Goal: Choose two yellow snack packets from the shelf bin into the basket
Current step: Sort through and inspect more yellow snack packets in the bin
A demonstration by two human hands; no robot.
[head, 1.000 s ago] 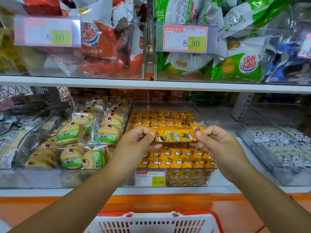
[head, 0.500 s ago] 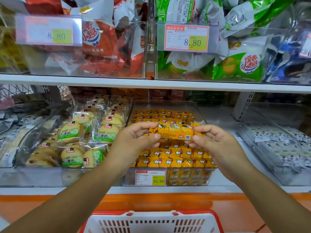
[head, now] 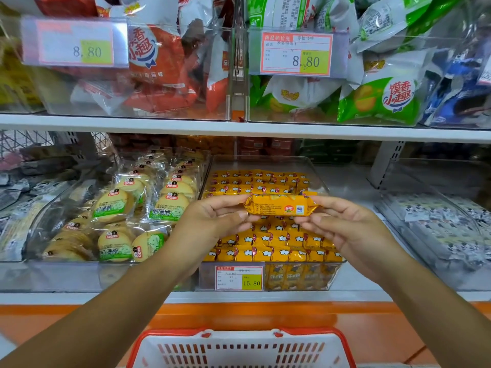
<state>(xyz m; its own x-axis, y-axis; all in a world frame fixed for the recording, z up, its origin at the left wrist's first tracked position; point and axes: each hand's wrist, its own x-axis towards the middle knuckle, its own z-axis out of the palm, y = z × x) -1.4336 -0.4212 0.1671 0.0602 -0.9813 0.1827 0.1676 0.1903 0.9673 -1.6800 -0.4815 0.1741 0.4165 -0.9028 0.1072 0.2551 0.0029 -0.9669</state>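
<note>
A person's left hand and right hand are pinching opposite ends of a yellow foil snack packet. The clear plastic shelf bin below is showing a white price tag reading 15.80.

We are in a shop, facing a snack aisle. White shelves carry clear plastic bins packed with wrapped goods: red bags, green bags, round biscuits in clear wrappers, and rows of yellow snack packets. We see printed price tags clipped to the bin fronts, reading 8.80 on the upper two and 15.80 on the lower tag. Below us sits a red and white shopping basket.
</note>
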